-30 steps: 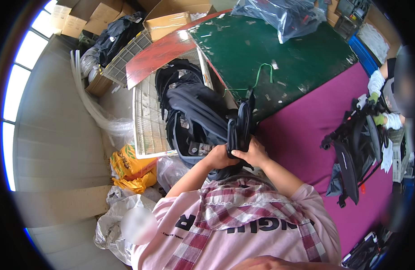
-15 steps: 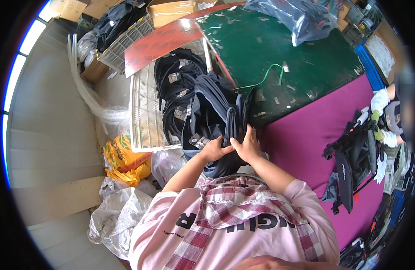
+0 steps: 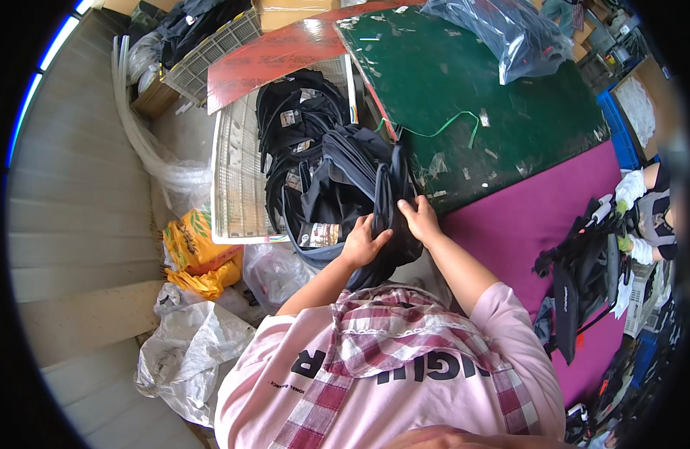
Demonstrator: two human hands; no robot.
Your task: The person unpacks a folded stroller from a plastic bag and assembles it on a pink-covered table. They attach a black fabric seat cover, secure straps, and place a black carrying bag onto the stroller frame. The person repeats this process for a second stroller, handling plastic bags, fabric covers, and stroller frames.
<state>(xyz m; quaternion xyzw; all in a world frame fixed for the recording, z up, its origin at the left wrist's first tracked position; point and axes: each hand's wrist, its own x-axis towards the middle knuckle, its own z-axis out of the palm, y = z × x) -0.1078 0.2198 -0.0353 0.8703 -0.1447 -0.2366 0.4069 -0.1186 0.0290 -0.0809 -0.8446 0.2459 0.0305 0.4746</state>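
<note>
A bundle of black fabric pieces with curved, stiff-looking rims (image 3: pixel 360 161) leans over the near right part of a white plastic crate (image 3: pixel 232 179). At its near edge my left hand (image 3: pixel 366 243) grips the cloth, thumb apart from the fingers. My right hand (image 3: pixel 421 221) is closed on the bundle's right side, with its fingertips partly hidden by the fabric. A printed tag (image 3: pixel 320 235) shows inside the nearest piece, left of my left hand. More black fabric pieces (image 3: pixel 300 108) with tags lie stacked farther back in the crate.
A green board (image 3: pixel 464 97) carries a thin green strap (image 3: pixel 442 131) and a clear plastic bag (image 3: pixel 502 37). A magenta surface (image 3: pixel 494 202) extends right, where a gloved person (image 3: pixel 633 191) handles a black folding frame with fabric (image 3: pixel 584 277). Yellow bags (image 3: pixel 199 251) lie left.
My hands have moved apart, the right one shifting up along the bundle's side. The near fabric piece has opened out leftward, showing more of its tag.
</note>
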